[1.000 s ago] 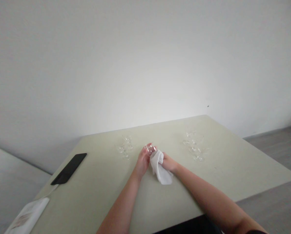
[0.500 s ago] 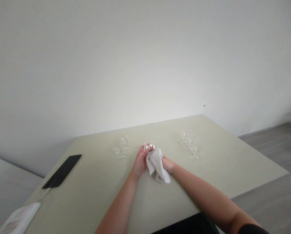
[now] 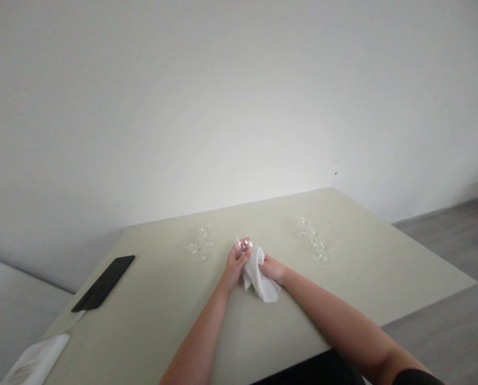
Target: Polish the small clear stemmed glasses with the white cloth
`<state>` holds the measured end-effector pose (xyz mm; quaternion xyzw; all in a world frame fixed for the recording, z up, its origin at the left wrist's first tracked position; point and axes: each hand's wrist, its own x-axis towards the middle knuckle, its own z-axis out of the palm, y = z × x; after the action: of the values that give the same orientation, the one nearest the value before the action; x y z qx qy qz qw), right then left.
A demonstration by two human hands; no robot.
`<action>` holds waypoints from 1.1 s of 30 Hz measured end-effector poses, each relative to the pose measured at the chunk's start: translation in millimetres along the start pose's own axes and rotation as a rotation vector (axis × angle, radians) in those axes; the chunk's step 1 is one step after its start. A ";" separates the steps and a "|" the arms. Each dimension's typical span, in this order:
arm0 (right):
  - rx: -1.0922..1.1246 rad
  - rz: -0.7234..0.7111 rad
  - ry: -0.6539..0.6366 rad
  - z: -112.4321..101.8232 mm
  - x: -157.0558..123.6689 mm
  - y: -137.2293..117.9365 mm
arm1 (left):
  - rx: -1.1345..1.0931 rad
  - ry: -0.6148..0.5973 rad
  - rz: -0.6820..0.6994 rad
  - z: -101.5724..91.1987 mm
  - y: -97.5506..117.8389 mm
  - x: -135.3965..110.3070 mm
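My left hand [image 3: 236,264] is closed around a small clear glass [image 3: 244,244], whose bowl shows above the fingers. Against the glass, my right hand [image 3: 271,268] grips a white cloth [image 3: 261,280] that hangs down toward me in folds. Both hands meet above the middle of the table, and the cloth hides the lower part of the glass and some fingers. Several clear stemmed glasses [image 3: 201,243] stand to the left of my hands. Another group of clear stemmed glasses [image 3: 313,239] is to the right, beyond my right forearm.
The pale greenish table [image 3: 154,331] meets a white wall at its back. A flat black object [image 3: 103,283] lies near its left edge. A white packet [image 3: 36,359] sits at the front left corner. Grey floor [image 3: 443,334] shows past the right edge.
The glass has tilted slightly in my left hand, and the thumb now lies across its side. My right hand has shifted the cloth a little, changing its folds.
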<state>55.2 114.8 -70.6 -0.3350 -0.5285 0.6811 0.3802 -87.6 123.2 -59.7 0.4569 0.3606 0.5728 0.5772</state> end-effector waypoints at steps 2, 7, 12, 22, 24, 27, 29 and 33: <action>-0.006 -0.021 0.010 0.5 -0.1 -2.2 | 0.051 0.016 0.000 0.0 -0.6 0.1; 0.147 0.186 -0.214 -2.2 -5.6 -7.1 | -0.045 -0.059 -0.072 2.6 4.1 -6.8; 0.037 0.067 -0.041 -0.9 -1.0 -1.3 | 0.055 -0.015 -0.039 1.2 0.0 -2.9; 0.020 0.021 0.080 -15.7 3.4 -14.0 | 0.246 0.089 0.127 2.0 4.9 5.8; -0.120 -0.059 0.021 -18.2 0.9 -16.8 | 0.205 0.032 0.077 2.9 3.8 5.7; -0.172 -0.102 -0.032 -16.8 -2.4 -15.6 | 0.183 -0.010 0.021 3.1 0.7 5.1; -0.107 -0.015 -0.067 -14.6 -4.3 -12.7 | 0.158 -0.020 -0.008 2.2 -0.3 4.0; 0.018 0.068 -0.037 -11.3 -4.1 -4.5 | 0.019 -0.036 -0.042 1.2 0.9 1.5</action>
<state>67.6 117.1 -68.5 -0.3366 -0.5177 0.7045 0.3499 -86.6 124.5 -58.3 0.4648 0.3651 0.5489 0.5911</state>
